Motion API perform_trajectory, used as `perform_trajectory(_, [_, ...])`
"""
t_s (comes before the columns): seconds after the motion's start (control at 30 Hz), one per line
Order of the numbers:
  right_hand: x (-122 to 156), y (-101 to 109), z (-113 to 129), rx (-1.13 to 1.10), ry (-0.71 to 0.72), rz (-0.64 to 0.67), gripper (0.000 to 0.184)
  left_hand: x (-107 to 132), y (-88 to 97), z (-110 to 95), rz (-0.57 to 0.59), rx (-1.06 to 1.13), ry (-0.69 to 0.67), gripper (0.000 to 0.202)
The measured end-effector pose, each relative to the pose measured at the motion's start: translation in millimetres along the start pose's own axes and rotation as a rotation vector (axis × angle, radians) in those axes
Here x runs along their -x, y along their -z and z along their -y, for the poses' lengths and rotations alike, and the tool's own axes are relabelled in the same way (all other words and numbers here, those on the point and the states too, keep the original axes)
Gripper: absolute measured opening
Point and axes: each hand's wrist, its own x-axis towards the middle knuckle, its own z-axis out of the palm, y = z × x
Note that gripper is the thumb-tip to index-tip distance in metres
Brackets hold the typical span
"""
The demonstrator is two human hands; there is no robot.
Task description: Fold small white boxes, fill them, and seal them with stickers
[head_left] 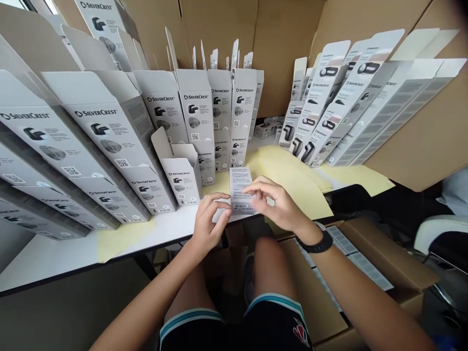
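Observation:
A small closed white-and-grey carton (240,176) with printed text and a barcode is at the table's front edge, between my hands. My left hand (213,220) hovers at its left side, fingers bent and thumb apart from the index finger. Over its right side is my right hand (277,201), fingers curved and spread, covering part of the printed panel. Nothing shows in either hand; whether fingertips touch the carton I cannot tell. Left of my left hand stands a short SilverCrest box (182,181) with its top flaps up.
Stacked open-topped SilverCrest boxes (98,126) line the table's left side. More boxes (329,105) stand at the right. Yellow paper sheets (288,178) lie on the white table (69,253). Below right is a cardboard carton (380,248) holding packed boxes, near a white chair (438,229).

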Motion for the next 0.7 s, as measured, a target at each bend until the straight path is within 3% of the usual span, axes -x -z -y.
perform_trajectory(0.13, [10.1, -3.8, 6.4, -0.044, 0.03, -0.029, 0.01, -15.5, -8.3, 1.1, 0.028, -0.024, -0.041, 0.014])
perform_trajectory(0.3, [9.2, -5.9, -5.1, -0.076, 0.039, -0.093, 0.014, -22.5, -11.2, 7.1, 0.089, 0.097, -0.032, 0.018])
perform_trajectory(0.4, [7.8, 1.7, -11.4, -0.092, 0.044, -0.18, 0.013, -26.1, -10.8, 19.1, 0.151, 0.187, -0.013, 0.047])
perform_trajectory(0.5, [7.3, 10.1, -16.9, -0.157, 0.006, -0.381, 0.013, -30.7, -13.5, 32.9, 0.297, 0.095, -0.01, 0.067])
perform_trajectory(0.6, [7.9, 12.4, -21.1, -0.17, -0.03, -0.486, 0.014, -33.9, -18.6, 42.3, 0.395, 0.032, -0.016, 0.056])
perform_trajectory(0.7, [9.0, 7.3, -24.2, -0.09, 0.029, -0.446, 0.01, -34.4, -22.5, 46.1, 0.373, 0.029, -0.023, 0.047])
